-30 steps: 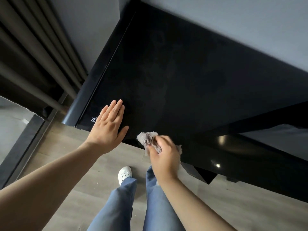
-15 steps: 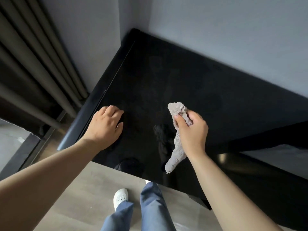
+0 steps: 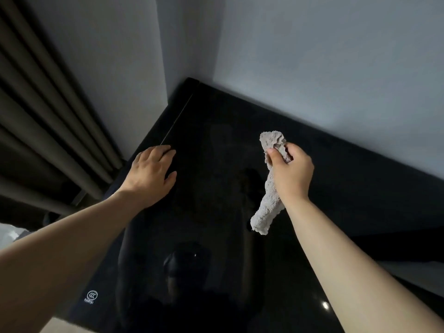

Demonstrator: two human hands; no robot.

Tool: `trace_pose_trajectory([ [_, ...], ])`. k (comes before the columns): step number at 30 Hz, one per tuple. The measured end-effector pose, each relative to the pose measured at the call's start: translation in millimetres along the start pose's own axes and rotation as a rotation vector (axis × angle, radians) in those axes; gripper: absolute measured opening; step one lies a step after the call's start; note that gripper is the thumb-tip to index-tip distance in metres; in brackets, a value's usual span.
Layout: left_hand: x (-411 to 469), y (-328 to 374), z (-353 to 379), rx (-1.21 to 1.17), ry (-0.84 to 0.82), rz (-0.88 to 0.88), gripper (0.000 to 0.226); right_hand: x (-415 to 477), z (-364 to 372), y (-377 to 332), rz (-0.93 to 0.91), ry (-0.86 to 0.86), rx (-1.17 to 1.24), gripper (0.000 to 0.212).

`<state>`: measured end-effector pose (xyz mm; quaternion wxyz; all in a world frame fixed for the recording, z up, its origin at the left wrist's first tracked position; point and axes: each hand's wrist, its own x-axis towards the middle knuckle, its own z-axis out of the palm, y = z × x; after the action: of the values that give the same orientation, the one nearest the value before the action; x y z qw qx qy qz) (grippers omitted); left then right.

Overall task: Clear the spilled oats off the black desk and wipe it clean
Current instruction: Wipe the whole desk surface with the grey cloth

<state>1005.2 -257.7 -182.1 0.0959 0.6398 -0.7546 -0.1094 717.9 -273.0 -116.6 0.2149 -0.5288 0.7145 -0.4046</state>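
**Cloth raised over the bench, other hand braced**

The right hand [image 3: 292,174] pinched a crumpled grey terry cloth [image 3: 266,210] between its thumb and curled fingers. The cloth's loose tail hung toward the glossy black bench [image 3: 336,200], probably bunched ready for a wiping pass. The left hand [image 3: 150,175] rested on the bench near its far left edge, fingers lightly bent and holding nothing, seemingly to steady the reach. No spilled oats showed on the dark top, so clearing looked done and wiping remained. Near the left corner sat a white CCC mark [image 3: 92,295]; the lettering beneath was too small to read. A brown pleated curtain [image 3: 48,116] hung left, with a pale grey wall [image 3: 312,68] beyond.
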Motion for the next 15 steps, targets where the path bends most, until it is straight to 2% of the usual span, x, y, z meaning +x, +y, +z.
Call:
trace_pose_trajectory([
  [2, 22, 2, 4, 0.009, -0.009, -0.012, 0.061, 29, 9, 7, -0.017, -0.006, -0.034, 0.016],
  [8, 53, -8, 10, 0.098, 0.001, -0.045, 0.069, 93, 37, 28, -0.041, 0.019, -0.106, 0.025],
  [15, 64, -5, 17, 0.050, -0.015, -0.056, 0.068, 179, 58, 29, 0.003, 0.078, -0.132, 0.018],
])
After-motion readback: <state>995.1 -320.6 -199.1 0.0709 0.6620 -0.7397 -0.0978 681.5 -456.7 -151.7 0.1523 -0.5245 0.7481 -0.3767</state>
